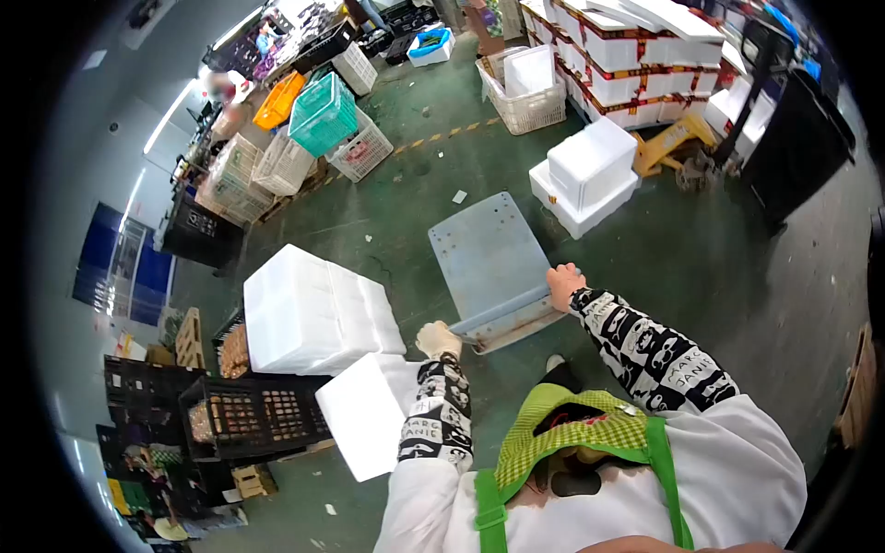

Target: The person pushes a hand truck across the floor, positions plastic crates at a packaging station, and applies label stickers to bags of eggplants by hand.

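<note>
A grey-blue platform trolley [489, 253] with bolt marks near its deck corners stands on the floor in front of me. Its handle bar [502, 313] runs across the near end, and rusty-brown stains show on the part below it. My left hand [438, 339] is closed around the bar's left end, beside the white foam boxes [318, 313]. Around the right end wraps my right hand [564, 286]. Nothing lies on the deck. A separate white foam box [369, 415] sits close by my left forearm.
Two stacked foam boxes [590, 170] stand ahead right, before a taped foam-box pile [636, 69] and yellow pallet jack [678, 143]. Black crates [258, 415] are at left. A green crate [323, 115] tops white crates ahead left. A person [235, 115] is beyond.
</note>
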Demonstrator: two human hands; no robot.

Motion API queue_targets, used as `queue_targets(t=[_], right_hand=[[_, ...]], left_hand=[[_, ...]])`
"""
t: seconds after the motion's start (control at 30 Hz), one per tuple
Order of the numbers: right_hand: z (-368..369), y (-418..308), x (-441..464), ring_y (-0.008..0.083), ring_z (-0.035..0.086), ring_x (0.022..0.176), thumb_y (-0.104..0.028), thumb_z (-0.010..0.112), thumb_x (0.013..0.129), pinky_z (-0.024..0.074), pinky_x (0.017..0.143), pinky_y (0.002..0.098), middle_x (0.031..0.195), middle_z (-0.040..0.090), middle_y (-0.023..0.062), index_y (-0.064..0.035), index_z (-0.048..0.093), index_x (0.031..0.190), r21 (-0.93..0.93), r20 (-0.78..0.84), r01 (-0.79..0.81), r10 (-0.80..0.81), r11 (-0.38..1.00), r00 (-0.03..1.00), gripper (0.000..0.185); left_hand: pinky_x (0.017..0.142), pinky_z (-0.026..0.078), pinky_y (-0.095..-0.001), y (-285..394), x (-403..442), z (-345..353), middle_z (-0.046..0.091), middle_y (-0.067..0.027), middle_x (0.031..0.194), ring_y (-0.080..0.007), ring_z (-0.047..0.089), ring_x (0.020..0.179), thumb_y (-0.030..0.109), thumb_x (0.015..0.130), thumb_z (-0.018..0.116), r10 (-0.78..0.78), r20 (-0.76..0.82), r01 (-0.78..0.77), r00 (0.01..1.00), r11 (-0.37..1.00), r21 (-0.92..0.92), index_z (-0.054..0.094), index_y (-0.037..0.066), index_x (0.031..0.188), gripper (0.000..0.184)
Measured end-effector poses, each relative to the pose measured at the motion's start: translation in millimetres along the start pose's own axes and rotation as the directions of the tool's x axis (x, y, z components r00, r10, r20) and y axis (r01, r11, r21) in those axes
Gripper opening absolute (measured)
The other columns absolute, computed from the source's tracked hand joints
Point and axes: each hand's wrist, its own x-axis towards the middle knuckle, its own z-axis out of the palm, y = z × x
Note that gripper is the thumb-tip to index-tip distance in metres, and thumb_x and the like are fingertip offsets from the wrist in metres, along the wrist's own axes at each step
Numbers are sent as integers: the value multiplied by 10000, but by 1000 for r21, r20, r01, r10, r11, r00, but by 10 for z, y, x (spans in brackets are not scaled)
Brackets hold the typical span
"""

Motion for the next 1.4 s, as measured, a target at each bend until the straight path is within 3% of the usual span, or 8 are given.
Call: queue_targets(t=[0.27,0.5,0.57,0.63,0.7,1.0,1.27,1.4], right_hand=[[-596,-445,1828,362,424,1251,-30,581,812,338,1017,658,1223,525,172,-80,548,1122,6,79,20,-20,1000,997,316],[-1135,-865,3705,341,439,1254,-99,561,877,377,951,663,1233,550,155,-90,559,1134,-23,69,62,-60,998,996,257],[-1410,-997,4198,339,441,1253,-118,531,902,377,942,665,1236,550,158,-88,561,1136,31,38,69,-70,997,997,238],[-1428,-1047,4707,374,497,1139,-49,575,811,404,880,693,1123,559,182,-62,539,1053,46,-34,107,-106,993,994,245],[-1663,-1121,5094,379,487,1147,-42,569,819,390,896,700,1126,555,184,-61,539,1052,16,32,109,-109,994,994,235],[-2384,-1327,7361,383,453,1192,-49,573,819,366,944,676,1164,534,176,-79,535,1077,30,-24,141,-140,990,990,263],[-3062,-1427,9439,388,482,1141,-63,607,765,438,857,647,1120,542,171,-84,531,1043,-36,-27,170,-171,985,985,289],[-3424,-1525,10354,394,454,1215,-63,627,767,384,957,699,1199,535,187,-100,545,1107,-29,64,155,-153,987,986,352]], left_hand=[[1036,409,-510,306,1895,-691,603,-79,1273,-254,488,1290,205,853,608,-147,259,145,955,989,28,708,180,1109,276],[1023,381,-607,642,3807,-1095,576,-71,1266,-301,456,1292,209,860,623,-229,112,222,967,972,73,662,154,1126,274],[1052,329,-639,1081,4164,-1349,439,-89,1403,-361,291,1395,240,828,677,-375,21,367,927,917,154,568,161,1241,435],[1065,256,-695,1699,4212,-1695,344,-101,1481,-438,72,1457,277,751,746,-195,57,193,979,980,41,495,168,1320,632],[1075,210,-715,1896,4721,-1314,378,-78,1437,-461,34,1447,304,730,767,-169,27,171,985,983,-71,568,161,1216,544],[1106,193,-655,2252,7154,-2075,653,-63,1208,-316,568,1187,394,770,668,-23,202,-8,979,988,153,690,183,1111,402],[933,428,-400,2659,9247,-2386,726,-62,1033,-247,655,1052,385,832,613,55,221,-80,974,991,108,754,180,1007,304],[892,434,-390,2811,10157,-2440,733,-56,983,-244,677,997,299,819,606,82,149,-101,985,987,128,759,182,944,230]])
